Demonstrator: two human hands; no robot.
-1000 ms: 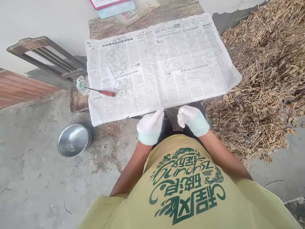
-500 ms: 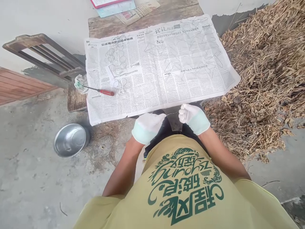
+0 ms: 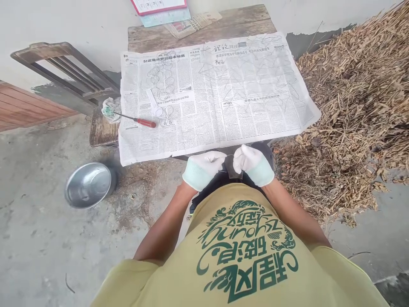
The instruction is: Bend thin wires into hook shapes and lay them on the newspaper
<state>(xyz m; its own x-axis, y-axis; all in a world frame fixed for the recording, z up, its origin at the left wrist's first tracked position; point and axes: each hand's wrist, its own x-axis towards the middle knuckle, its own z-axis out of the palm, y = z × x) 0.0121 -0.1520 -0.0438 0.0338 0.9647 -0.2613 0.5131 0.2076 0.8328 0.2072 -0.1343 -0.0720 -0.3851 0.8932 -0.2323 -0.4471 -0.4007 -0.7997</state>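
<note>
My left hand [image 3: 203, 169] and my right hand [image 3: 252, 163] wear white gloves and are held close together over my lap, just below the near edge of a spread newspaper [image 3: 211, 91]. Both are closed in a pinch on a thin wire [image 3: 228, 156] that runs between them. On the newspaper lie bent wire shapes, rings at the left [image 3: 161, 81] and angular ones at the right [image 3: 255, 72]. A red-handled screwdriver [image 3: 140, 121] lies at the paper's left edge.
The newspaper covers a low wooden table [image 3: 223, 21] with books at its far end. A metal bowl [image 3: 87, 184] sits on the concrete floor at the left. A wooden chair frame [image 3: 64, 72] leans by the wall. Dry straw [image 3: 358, 94] is heaped at the right.
My hands have drawn closer together on the wire, the left one curling from a pointing pinch into a tighter fist. The view has shifted slightly downward.
</note>
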